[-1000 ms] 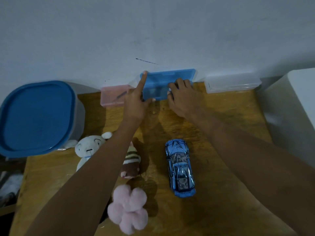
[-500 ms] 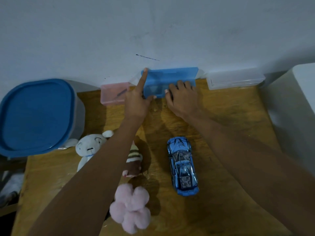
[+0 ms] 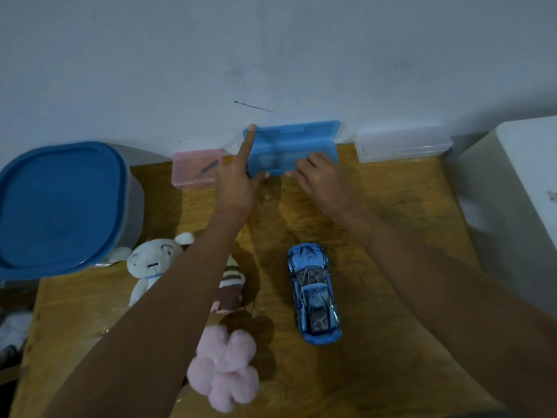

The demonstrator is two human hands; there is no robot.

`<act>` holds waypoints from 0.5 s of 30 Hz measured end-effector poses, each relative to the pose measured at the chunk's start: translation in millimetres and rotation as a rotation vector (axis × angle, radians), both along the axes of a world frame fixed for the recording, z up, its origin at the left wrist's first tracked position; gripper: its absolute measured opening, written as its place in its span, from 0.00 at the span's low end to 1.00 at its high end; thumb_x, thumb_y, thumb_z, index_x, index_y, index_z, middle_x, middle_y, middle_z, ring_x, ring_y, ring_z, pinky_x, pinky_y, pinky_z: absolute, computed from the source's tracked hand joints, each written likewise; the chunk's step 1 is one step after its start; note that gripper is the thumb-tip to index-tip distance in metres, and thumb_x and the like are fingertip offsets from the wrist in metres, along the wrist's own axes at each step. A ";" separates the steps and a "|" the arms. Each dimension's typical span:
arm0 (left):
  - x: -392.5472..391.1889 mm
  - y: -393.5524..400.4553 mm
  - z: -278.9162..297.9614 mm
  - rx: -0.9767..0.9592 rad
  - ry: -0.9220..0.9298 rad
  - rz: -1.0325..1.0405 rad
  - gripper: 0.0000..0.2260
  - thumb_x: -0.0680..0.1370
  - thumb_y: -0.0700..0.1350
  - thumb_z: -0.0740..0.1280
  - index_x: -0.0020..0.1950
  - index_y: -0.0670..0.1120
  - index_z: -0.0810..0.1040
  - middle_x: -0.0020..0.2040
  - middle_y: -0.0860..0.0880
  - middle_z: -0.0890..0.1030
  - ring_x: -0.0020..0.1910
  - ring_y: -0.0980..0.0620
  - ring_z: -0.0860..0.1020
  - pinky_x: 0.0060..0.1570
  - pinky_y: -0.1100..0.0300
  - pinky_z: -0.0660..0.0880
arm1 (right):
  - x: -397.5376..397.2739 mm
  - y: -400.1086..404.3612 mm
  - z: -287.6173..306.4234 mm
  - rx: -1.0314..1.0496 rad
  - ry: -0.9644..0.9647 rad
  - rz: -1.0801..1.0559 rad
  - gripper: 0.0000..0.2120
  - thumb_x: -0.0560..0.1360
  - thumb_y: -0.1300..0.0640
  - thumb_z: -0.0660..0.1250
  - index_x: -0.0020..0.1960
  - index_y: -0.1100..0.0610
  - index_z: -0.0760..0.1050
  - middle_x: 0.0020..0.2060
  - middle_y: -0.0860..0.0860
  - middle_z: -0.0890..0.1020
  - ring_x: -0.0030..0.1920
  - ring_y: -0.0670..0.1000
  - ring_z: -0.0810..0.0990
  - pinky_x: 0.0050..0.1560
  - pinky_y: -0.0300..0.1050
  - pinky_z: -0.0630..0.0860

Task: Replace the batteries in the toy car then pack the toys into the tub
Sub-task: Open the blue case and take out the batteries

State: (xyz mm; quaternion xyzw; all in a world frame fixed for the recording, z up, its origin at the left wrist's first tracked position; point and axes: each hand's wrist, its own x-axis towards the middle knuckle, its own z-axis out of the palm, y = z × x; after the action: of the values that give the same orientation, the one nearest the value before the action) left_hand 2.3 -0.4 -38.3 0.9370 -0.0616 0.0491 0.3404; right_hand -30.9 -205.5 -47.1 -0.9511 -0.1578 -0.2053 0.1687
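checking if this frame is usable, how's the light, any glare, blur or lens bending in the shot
Head view: dim, bluish light, with soft shadows of both arms on the table; small bright glints on the toy car; the blue-lidded tub bulges at the left edge from wide-angle bending; the pink fluffy toy nearest the camera looks soft; the left hand and right hand are fairly sharp.

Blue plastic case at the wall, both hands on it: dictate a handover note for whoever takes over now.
Left hand: index finger straight along the blue plastic case, thumb at its front edge.
Right hand: fingers curled on the case's front edge.
Shiny blue toy car lies untouched on the wooden table.
Three plush toys lie loose.
Grey tub with blue lid stands closed.
Done: nothing.
Left: open case, swap batteries, pack toys.
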 end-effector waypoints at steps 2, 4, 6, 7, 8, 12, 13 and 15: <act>0.7 1.0 -1.4 -0.018 0.006 0.004 0.44 0.75 0.43 0.74 0.80 0.65 0.50 0.55 0.43 0.83 0.47 0.50 0.82 0.50 0.52 0.82 | -14.5 -1.6 -8.5 -0.041 0.032 0.010 0.14 0.79 0.48 0.66 0.48 0.60 0.79 0.42 0.55 0.79 0.45 0.56 0.79 0.42 0.48 0.77; 0.1 0.7 -0.9 -0.027 0.007 0.006 0.44 0.75 0.43 0.74 0.80 0.65 0.50 0.54 0.43 0.83 0.46 0.50 0.82 0.49 0.53 0.82 | -20.6 -1.2 -15.1 -0.072 0.024 -0.041 0.15 0.77 0.47 0.69 0.47 0.60 0.80 0.41 0.56 0.79 0.45 0.56 0.78 0.42 0.48 0.75; -1.5 0.0 -0.4 -0.022 -0.003 0.007 0.43 0.76 0.43 0.74 0.80 0.64 0.52 0.52 0.44 0.83 0.45 0.50 0.82 0.46 0.59 0.80 | -21.3 0.1 -16.4 -0.087 0.046 -0.093 0.15 0.77 0.47 0.70 0.47 0.60 0.80 0.43 0.56 0.80 0.45 0.57 0.78 0.42 0.48 0.75; -2.3 -0.5 -0.6 -0.016 -0.008 0.010 0.43 0.76 0.43 0.74 0.81 0.63 0.52 0.50 0.44 0.82 0.44 0.51 0.81 0.45 0.61 0.77 | -21.6 0.5 -16.5 -0.088 0.061 -0.103 0.15 0.77 0.47 0.70 0.48 0.60 0.80 0.43 0.56 0.79 0.46 0.57 0.78 0.43 0.48 0.75; -3.3 -0.9 -0.4 -0.012 -0.010 0.013 0.42 0.76 0.43 0.74 0.81 0.63 0.52 0.50 0.44 0.82 0.44 0.51 0.81 0.45 0.62 0.76 | -22.0 1.0 -16.0 -0.085 0.073 -0.114 0.15 0.78 0.47 0.69 0.49 0.60 0.79 0.44 0.56 0.79 0.47 0.57 0.78 0.43 0.49 0.75; -2.5 0.0 -2.1 -0.017 0.007 0.027 0.43 0.76 0.44 0.75 0.80 0.65 0.51 0.53 0.42 0.81 0.47 0.49 0.81 0.51 0.52 0.81 | -22.8 1.1 -20.1 -0.093 0.070 -0.171 0.15 0.80 0.45 0.65 0.52 0.57 0.78 0.47 0.55 0.79 0.49 0.57 0.77 0.48 0.53 0.74; -2.6 0.1 -1.7 -0.014 0.010 0.029 0.43 0.76 0.44 0.74 0.80 0.65 0.51 0.53 0.42 0.81 0.48 0.48 0.81 0.52 0.51 0.81 | -23.3 0.9 -21.1 -0.100 0.072 -0.183 0.15 0.80 0.44 0.64 0.52 0.56 0.78 0.47 0.55 0.79 0.49 0.57 0.76 0.49 0.53 0.73; -3.3 -0.5 -0.5 -0.015 0.008 0.033 0.43 0.76 0.44 0.75 0.80 0.64 0.52 0.53 0.42 0.81 0.48 0.49 0.81 0.52 0.52 0.81 | -23.6 0.1 -23.0 -0.108 0.073 -0.194 0.15 0.81 0.43 0.62 0.52 0.54 0.78 0.48 0.54 0.78 0.50 0.56 0.76 0.50 0.53 0.71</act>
State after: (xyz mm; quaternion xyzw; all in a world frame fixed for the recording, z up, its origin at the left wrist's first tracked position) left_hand -1.1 -0.8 -38.8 0.9355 -0.0442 0.0513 0.3467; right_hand -54.6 -205.4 -70.1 -0.9764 -0.0698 -0.1772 0.1019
